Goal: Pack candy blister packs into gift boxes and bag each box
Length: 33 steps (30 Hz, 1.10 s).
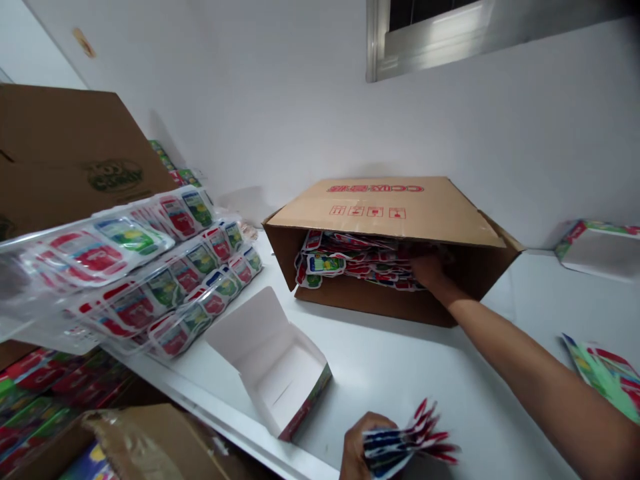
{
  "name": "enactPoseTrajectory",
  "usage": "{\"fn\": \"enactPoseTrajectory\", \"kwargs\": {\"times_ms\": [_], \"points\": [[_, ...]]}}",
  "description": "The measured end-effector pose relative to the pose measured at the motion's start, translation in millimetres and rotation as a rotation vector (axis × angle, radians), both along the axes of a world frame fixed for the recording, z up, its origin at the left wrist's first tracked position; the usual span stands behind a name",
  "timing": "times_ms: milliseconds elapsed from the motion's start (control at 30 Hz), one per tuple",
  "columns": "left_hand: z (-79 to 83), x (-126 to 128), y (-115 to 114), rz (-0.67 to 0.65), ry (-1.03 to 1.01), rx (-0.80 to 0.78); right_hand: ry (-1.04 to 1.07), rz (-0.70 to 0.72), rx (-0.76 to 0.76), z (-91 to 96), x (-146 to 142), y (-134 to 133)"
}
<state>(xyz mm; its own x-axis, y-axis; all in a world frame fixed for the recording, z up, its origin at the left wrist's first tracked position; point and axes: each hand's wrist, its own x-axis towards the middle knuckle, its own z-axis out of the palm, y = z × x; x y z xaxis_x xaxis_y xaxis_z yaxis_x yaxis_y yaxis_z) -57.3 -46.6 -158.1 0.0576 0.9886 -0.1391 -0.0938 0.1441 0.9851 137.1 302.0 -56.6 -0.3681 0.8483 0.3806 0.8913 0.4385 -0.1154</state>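
Note:
A fanned bundle of small red, white and blue packets [390,445] is gripped in my left hand [357,441] at the bottom, above the table's front part. My right hand [427,269] reaches inside a cardboard box [300,208] lying on its side with its opening towards me. It touches the heap of loose red and green packets [326,265] in there; its fingers are hidden among them and in shadow. Left of my left hand, an open small carton [270,333] with a white inside sits on the white table [400,363], its lid up.
Clear plastic trays [165,293] filled with rows of packets lean at the left, near a large brown box [60,140]. Below the table edge stands another opened box [150,443]. At the right lie a white carton [600,248] and flat printed pieces [607,373].

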Motion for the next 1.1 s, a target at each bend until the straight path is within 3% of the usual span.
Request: {"fn": "enactPoseTrajectory", "kwargs": {"times_ms": [167,300,500,700,800,933,1100], "points": [[29.2,9,-8,0.02,0.139,0.231,-0.082,-0.031,-0.026,-41.5,9,-67],[48.7,13,-14,0.021,0.22,0.256,-0.071,0.102,-0.126,-59.8,16,-108],[50.0,13,-23,0.019,0.214,0.277,0.147,0.233,-0.224,-63.1,36,-148],[46.4,15,-22,0.033,0.156,0.227,0.428,0.274,-0.315,-74.0,35,-210],[46.2,15,-21,0.029,0.175,0.237,0.476,0.359,-0.426,-73.0,35,-230],[44.7,14,-21,0.017,0.189,0.254,0.5,0.577,-0.689,-56.4,41,-233],[45.1,14,-20,0.012,0.201,0.322,0.767,0.494,-0.834,-33.9,45,-246]]}}
